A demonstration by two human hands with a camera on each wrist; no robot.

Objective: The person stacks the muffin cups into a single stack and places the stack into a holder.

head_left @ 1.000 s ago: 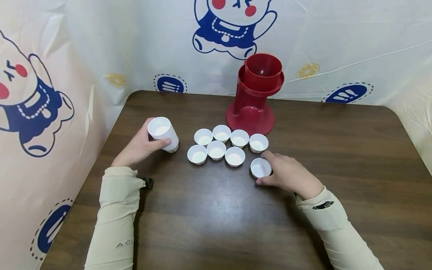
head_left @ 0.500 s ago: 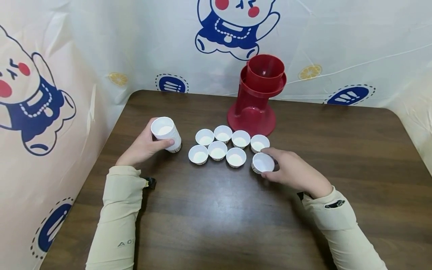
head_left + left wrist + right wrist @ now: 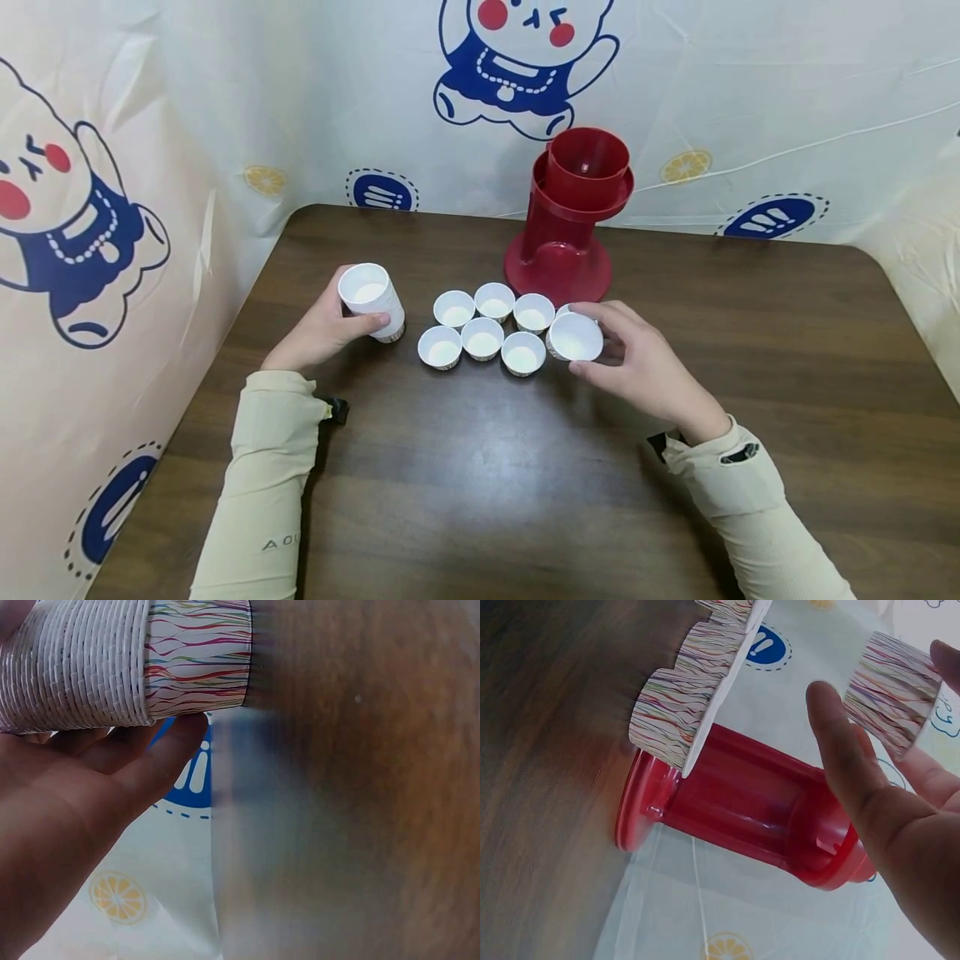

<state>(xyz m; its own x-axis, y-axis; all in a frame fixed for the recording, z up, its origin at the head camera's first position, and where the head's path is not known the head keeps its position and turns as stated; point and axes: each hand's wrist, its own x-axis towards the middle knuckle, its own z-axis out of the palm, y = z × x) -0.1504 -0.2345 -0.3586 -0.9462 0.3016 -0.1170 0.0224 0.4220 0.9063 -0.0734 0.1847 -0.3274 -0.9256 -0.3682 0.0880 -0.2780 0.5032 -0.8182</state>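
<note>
My left hand (image 3: 322,327) grips a tall stack of nested white paper baking cups (image 3: 371,292), fingers behind and thumb across the front. In the left wrist view, the stack's outermost cup (image 3: 199,656) shows wavy coloured stripes. A single striped baking cup (image 3: 892,694) is pinched between the thumb and fingers of my right hand (image 3: 648,358), raised above the table. Left of it, several baking cups (image 3: 482,339) stand mouth up in two close rows. The cup at the right end of the back row (image 3: 564,310) is mostly hidden behind the held one.
A red plastic stand (image 3: 561,250) with a round base and a red cup-shaped top (image 3: 588,158) rises behind the rows. All of it stands on a brown wooden table (image 3: 480,483). A printed curtain (image 3: 300,108) hangs along the back and left.
My right hand has lifted the single baking cup off the table, up and towards the back row. The left hand keeps its grip on the stack and barely moves.
</note>
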